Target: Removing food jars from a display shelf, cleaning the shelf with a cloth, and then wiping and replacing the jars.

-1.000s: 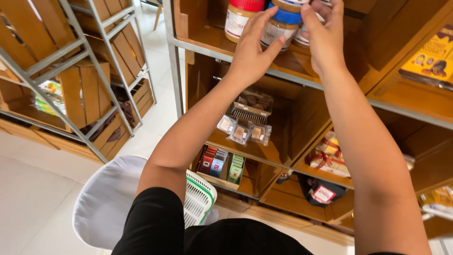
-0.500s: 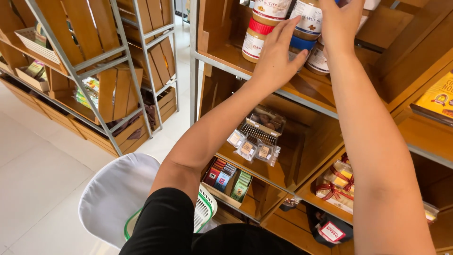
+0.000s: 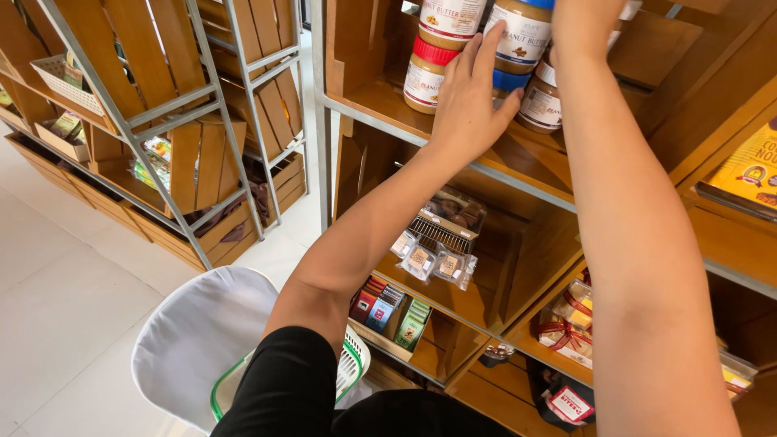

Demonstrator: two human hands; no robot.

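Note:
Both my arms reach up to a wooden crate shelf holding stacked spread jars. My left hand lies flat with fingers spread against a blue-lidded jar and the blue-lidded jar under it. A red-lidded jar stands just left of that hand, with another jar stacked on it. My right hand is at the top edge, mostly cut off, by the upper jars; what it holds is hidden. A further jar sits between my wrists.
Below hang small packets in a wire basket, boxed snacks and ribbon-tied gift boxes. A white and green shopping basket rests on a white stool by my left elbow. Metal-framed crate racks stand at left.
The view has tilted and drawn closer to the shelf. My left hand has slid from the jar stack's left side onto the blue-lidded jars; my right hand has risen out of frame.

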